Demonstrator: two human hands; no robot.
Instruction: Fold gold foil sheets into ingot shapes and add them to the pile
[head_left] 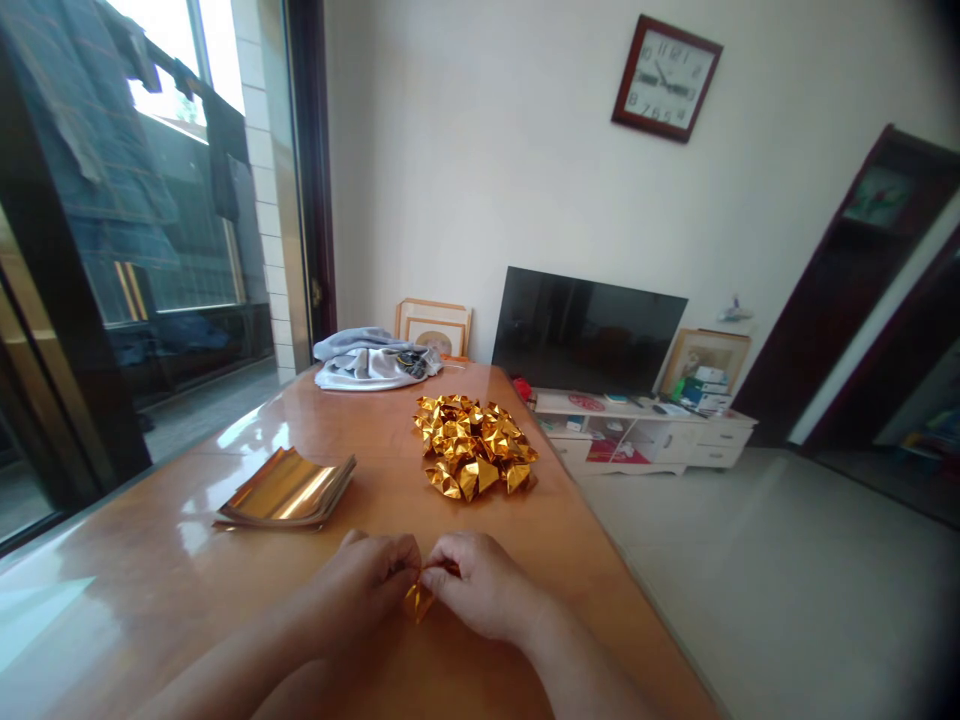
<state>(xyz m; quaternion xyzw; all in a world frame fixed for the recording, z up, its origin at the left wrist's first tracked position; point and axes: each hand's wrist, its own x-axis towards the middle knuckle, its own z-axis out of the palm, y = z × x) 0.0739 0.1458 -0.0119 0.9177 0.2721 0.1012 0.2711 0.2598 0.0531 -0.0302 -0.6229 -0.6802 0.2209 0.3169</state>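
Your surface [225, 600] is a glossy orange-brown top running away from you toward the far wall; on it, left of centre, lies a stack of gold sheets [289, 490], its top sheet curling up; further off and to the right sits a heap of folded gold pieces [472, 445]; at the far end rests a bundle of grey cloth [375, 362]. Beyond the surface you have a dark TV [585, 330] on a low white cabinet [645, 435], framed pictures [435, 325] leaning against the wall, and a clock [666, 78] high up; glass doors [112, 250] stand to your left, with clothes hanging outside.

Your left hand [367, 580] and right hand [480, 585] meet close to you, just above the surface; the fingers of both are pressed together, pinching a small gold foil piece [418, 602] between them; the piece hangs below the fingertips, well apart from the heap and the stack.
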